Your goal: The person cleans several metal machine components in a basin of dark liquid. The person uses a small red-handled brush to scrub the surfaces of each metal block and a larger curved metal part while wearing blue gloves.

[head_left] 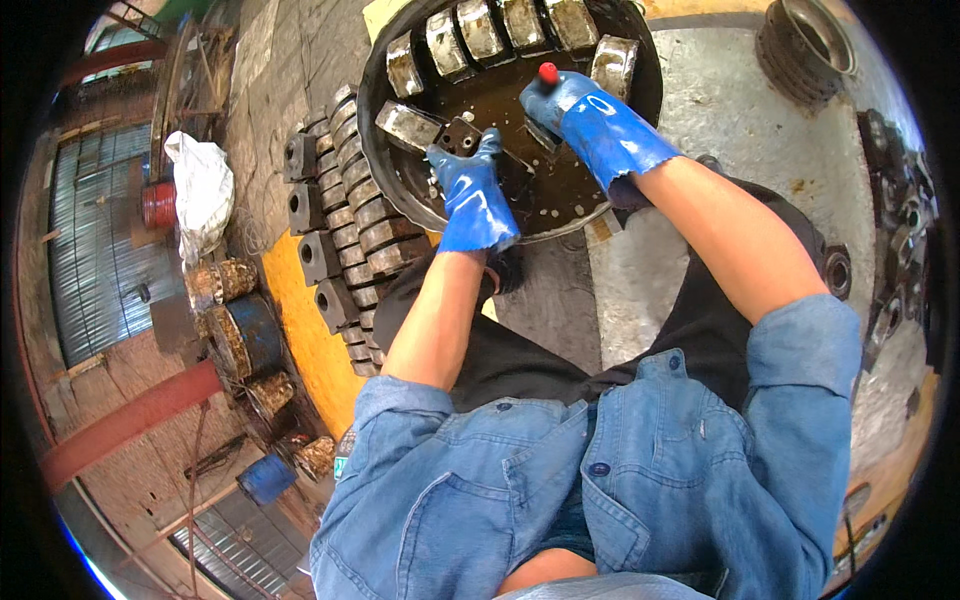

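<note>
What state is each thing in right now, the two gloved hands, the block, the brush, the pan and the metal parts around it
left hand: blue-gloved, closed on a small dark metal block.
right hand: blue-gloved, closed on a red-tipped tool, working end hidden.
round black pan: holds dark liquid.
curved metal pieces in the pan: wet, standing along the far rim.
stacked metal pieces: in rows outside the pan, on the left.
white bag: crumpled, on the floor.

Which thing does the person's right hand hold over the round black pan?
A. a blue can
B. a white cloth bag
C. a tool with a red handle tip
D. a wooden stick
C: the right hand, in a blue glove, grips a tool whose red handle tip sticks up above the fist, over the dark liquid in the pan.
</note>
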Motion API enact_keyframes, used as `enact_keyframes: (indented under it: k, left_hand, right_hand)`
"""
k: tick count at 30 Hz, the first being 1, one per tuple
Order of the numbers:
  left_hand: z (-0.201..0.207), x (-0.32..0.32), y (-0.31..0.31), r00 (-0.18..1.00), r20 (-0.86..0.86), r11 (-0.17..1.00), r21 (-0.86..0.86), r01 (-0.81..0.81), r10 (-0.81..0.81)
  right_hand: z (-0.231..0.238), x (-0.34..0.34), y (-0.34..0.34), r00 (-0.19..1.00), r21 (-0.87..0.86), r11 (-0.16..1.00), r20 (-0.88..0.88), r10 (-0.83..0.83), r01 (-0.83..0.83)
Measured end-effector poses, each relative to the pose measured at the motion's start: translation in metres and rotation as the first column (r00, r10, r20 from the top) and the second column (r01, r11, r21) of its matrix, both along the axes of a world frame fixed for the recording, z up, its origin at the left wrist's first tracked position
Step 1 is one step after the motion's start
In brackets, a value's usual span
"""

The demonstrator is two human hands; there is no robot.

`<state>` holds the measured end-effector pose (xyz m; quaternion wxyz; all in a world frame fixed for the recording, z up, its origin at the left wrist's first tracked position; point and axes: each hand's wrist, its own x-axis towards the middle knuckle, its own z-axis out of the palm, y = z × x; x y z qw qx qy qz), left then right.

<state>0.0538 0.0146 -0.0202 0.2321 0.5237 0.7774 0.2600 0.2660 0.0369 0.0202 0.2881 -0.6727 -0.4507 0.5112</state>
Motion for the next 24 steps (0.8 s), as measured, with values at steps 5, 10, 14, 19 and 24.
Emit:
enact_keyframes:
  k: [5,10,14,19,24]
  left_hand:
    - [-0.107,-0.054,0.041,0.657,-0.679,0.915,-0.057,0.4,-0.329]
    - [-0.01,0.003,0.011,0.973,0.115,0.98,0.041,0.196,-0.199]
    - [0.026,0.014,0.0,0.954,0.259,0.988,0.025,0.153,-0.154]
    - [0.012,-0.018,0.021,0.989,-0.017,0.986,-0.083,0.145,-0.147]
    - [0.002,-0.043,0.034,0.94,0.334,0.982,-0.146,0.121,-0.066]
  right_hand:
    - [0.007,-0.004,0.002,0.994,0.046,0.999,0.107,0.005,-0.01]
    - [-0.008,-0.002,0.004,0.988,0.075,0.997,0.153,-0.007,-0.005]
    - [0.009,0.001,-0.002,0.997,-0.014,1.0,0.068,0.019,-0.018]
    - [0.018,0.002,-0.008,0.998,0.0,1.0,0.064,-0.001,0.001]
    - [0.006,0.001,-0.015,0.996,0.018,0.996,-0.025,-0.089,0.089]
